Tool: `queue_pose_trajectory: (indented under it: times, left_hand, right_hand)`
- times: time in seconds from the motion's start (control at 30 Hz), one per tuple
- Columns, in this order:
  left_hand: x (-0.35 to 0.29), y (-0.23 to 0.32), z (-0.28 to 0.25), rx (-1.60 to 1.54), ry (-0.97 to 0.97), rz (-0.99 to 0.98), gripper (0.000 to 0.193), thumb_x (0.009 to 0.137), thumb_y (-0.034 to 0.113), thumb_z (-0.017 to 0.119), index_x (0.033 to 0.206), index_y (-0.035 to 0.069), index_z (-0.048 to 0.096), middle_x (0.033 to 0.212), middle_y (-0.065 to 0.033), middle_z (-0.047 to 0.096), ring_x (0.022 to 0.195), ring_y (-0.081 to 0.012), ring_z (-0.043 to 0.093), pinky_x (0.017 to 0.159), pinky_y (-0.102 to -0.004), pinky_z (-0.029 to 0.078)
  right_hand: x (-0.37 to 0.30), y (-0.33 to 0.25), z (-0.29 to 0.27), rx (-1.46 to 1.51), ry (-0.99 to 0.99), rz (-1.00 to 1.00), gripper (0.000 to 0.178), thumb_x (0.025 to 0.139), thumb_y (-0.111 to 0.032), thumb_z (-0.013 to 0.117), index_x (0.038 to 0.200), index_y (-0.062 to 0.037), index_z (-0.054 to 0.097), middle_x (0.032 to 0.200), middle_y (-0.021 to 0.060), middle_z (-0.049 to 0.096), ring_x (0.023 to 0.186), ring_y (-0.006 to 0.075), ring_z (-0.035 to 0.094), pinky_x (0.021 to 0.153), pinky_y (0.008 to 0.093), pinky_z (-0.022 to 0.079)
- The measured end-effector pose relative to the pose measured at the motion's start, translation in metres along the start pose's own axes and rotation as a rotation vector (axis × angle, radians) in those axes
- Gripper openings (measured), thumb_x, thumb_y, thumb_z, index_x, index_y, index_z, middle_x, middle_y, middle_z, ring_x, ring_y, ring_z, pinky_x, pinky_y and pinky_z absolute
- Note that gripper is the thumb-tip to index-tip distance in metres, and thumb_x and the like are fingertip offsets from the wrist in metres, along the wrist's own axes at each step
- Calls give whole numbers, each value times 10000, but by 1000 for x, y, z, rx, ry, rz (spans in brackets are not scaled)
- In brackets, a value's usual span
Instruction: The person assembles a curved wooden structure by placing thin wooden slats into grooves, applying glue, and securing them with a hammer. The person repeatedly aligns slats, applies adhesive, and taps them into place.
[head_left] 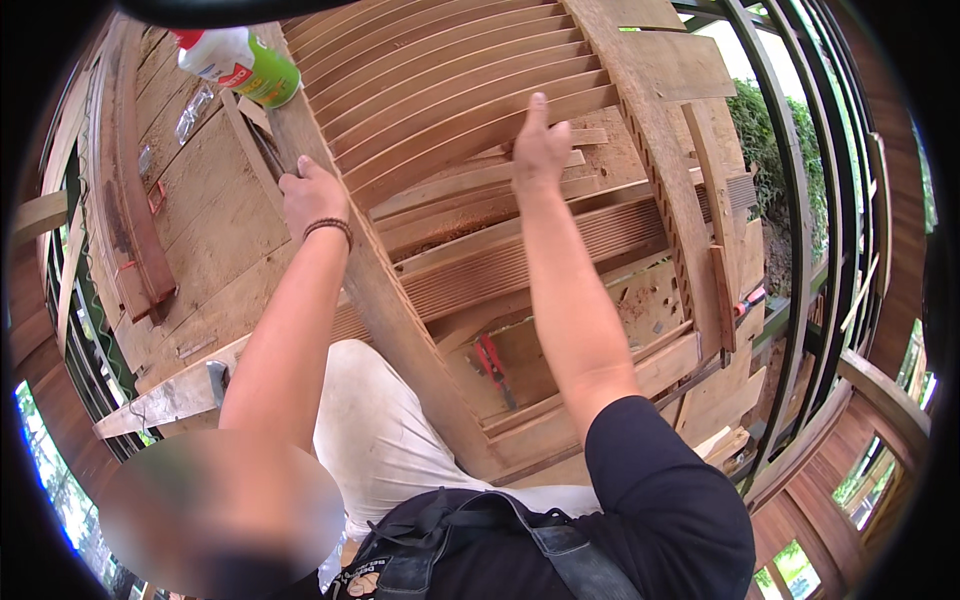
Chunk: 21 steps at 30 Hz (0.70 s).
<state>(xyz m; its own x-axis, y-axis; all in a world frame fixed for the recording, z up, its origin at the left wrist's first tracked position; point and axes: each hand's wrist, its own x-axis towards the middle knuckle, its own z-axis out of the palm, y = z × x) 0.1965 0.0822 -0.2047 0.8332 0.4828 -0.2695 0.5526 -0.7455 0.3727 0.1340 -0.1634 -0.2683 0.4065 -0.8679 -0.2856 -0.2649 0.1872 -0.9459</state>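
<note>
Head view: both forearms come up from the lower edge, raised and stretched forward toward a wooden frame of slats (450, 90).

Left hand (312, 195): arm near straight, beaded bracelet (328, 226) at the wrist. Hand is curled around the frame's left side rail (370, 280), fingers wrapped over its edge, knuckles toward the camera. Firm grip on the rail, hand closed narrow.

Right hand (540, 150): arm extended, elbow slightly bent, black sleeve (660, 480) at the upper arm. Hand is flat and open, fingers together pointing up, resting on one of the lower slats (470, 140). It holds nothing; palm side is pressed on the wood, thumb out to the left.

The slats run in a stacked row between the left rail and a notched right rail (680, 230). Upper slats sit in place; the lower part of the frame is bare, showing loose boards beneath.

Around it: green and white bottle (245, 62) at the top left, near the top of the left rail. Red-handled tool (490, 362) lies on a board below the frame, between the arms. Plank floor (210, 210) to the left with a curved piece of wood (135, 220) lying on it. Metal railing (800, 200) to the right, greenery behind. Light trousers (390, 440) at the bottom centre.
</note>
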Motion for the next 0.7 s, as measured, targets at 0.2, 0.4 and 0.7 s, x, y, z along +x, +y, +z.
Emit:
queue_pose_trajectory:
  times: [0.2, 0.4, 0.7]
  left_hand:
    - [5, -15, 9, -80, 144, 211, 637, 1020, 447, 507, 1467, -3, 464, 1456, -268, 542, 1345, -424, 524, 1132, -497, 404]
    - [-63, 33, 26, -36, 132, 1290, 523, 883, 275, 760, 1338, 70, 605, 1396, -193, 550, 1349, -361, 473, 1160, -478, 352]
    - [-94, 130, 93, -29, -152, 1556, 385, 719, 214, 863, 1020, 101, 652, 1002, -46, 649, 1006, -284, 626, 898, -427, 496]
  right_hand:
    - [52, -22, -39, 22, -61, 64, 577, 1038, -460, 594, 927, 107, 597, 839, 202, 677, 743, 296, 688, 675, 409, 550]
    - [67, 7, -33, -88, 5, -140, 672, 1027, -536, 580, 915, 126, 596, 876, 282, 682, 872, 412, 674, 837, 472, 517]
    - [59, -7, -46, -147, -44, -60, 674, 994, -508, 634, 847, 149, 592, 802, 274, 664, 792, 360, 657, 777, 464, 527]
